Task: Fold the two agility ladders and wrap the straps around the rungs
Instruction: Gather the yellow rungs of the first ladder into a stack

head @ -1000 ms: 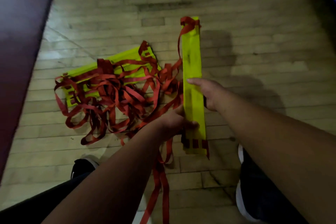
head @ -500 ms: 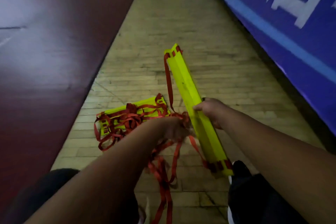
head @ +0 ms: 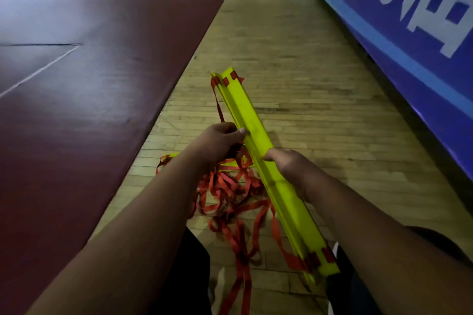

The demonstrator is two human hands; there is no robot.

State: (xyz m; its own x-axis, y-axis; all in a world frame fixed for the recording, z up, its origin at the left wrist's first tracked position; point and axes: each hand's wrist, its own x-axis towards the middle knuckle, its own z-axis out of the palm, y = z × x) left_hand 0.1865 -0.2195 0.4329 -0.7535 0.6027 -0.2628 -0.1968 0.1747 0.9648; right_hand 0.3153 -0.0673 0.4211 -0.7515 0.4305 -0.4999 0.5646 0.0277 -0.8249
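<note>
1. Left hand [head: 220, 140]: fingers curled, pinching a flat red woven strap [head: 218, 107] beside the left edge of the stack of flat yellow-green plastic rungs [head: 243, 100]. The thumb tip touches the top rung.
2. Right hand [head: 289, 163]: clamped on the same stack from its right side, thumb on the top face, fingers underneath, just nearer the body than the left hand.
3. Stack: long, narrow, smooth strips layered face to face, held above the floor and tilted, far end pointing away, near end beside the right leg. Short red strap tabs cross both ends.
4. Strap: runs from the stack's far end down into the left hand.
5. Loose tangle of red webbing [head: 230, 186]: flat, limp loops on the floor below both hands. One doubled length trails toward the bottom edge between the legs.
6. Second set of yellow-green rungs [head: 174, 155]: on the floor under the tangle, mostly hidden by the left arm, only slivers showing.
7. Pale wooden strip floor [head: 294, 71]: narrow, scuffed boards.
8. Smooth maroon mat [head: 89, 84]: left side, slight sheen, thin white line.
9. Blue banner with white characters [head: 409, 33]: right side, a lighter blue band along its lower edge.
10. Dark trousers [head: 189, 263]: bottom of the frame.
</note>
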